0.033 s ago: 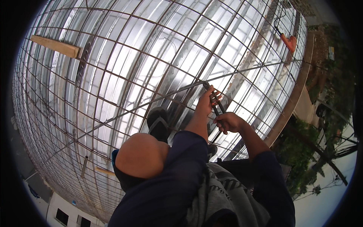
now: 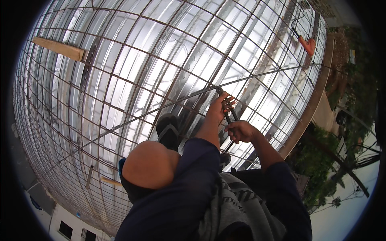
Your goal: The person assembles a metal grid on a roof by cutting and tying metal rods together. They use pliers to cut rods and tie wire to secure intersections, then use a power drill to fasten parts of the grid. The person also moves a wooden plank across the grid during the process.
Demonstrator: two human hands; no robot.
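Observation:
A pair of dark long-handled pincers points away from me, its jaws at a crossing of the rebar mesh. My left hand is closed around the tool close to its jaws, some fingertips showing past the handles. Lower down, my right hand grips the handle ends. A long straight bar runs diagonally over the mesh and passes right by the jaws. Whatever the jaws bite on is too small to make out.
Shiny ribbed metal decking lies beneath the mesh. A wooden board rests at far left; an orange tool with a cord lies at far right. My shoe stands on the mesh. The deck's edge runs along the right, with greenery beyond.
My right hand has shifted slightly left, and the pincers' handles are a little closer together. My left hand stays near the jaws at the same crossing.

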